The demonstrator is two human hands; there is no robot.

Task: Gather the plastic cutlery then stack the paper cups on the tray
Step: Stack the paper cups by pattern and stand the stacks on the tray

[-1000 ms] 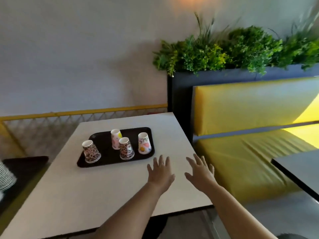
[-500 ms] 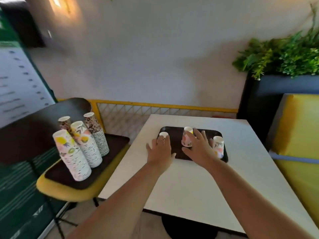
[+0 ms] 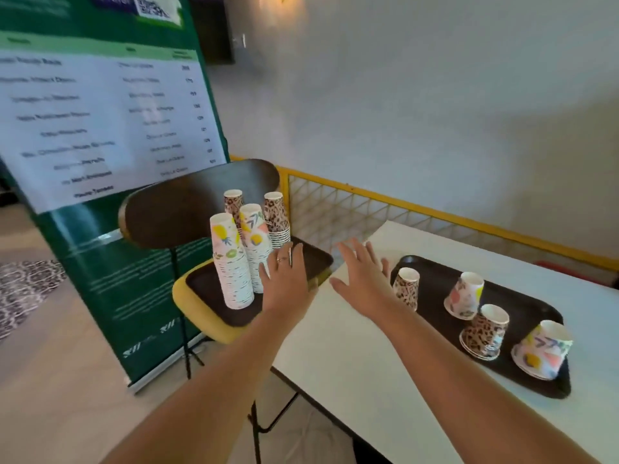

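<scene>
While both hands hung open, left hand (image 3: 287, 285) and right hand (image 3: 361, 275) gripped nothing. Four upturned cups (image 3: 406, 288) sat apart on tray (image 3: 529, 308), right side of table (image 3: 351, 363). No cutlery seen. Likely step: reaching toward cup stacks (image 3: 232, 262) on chair (image 3: 204, 316), left. Next: grasp stack without toppling.

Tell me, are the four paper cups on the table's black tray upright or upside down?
Upside down: the four patterned paper cups rest on wide rims on the black tray.

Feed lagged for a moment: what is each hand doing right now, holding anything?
Left hand: open, fingers straight, holding nothing, raised in front of the cup stacks.
Right hand: open, fingers spread, holding nothing, above the table edge.
</scene>
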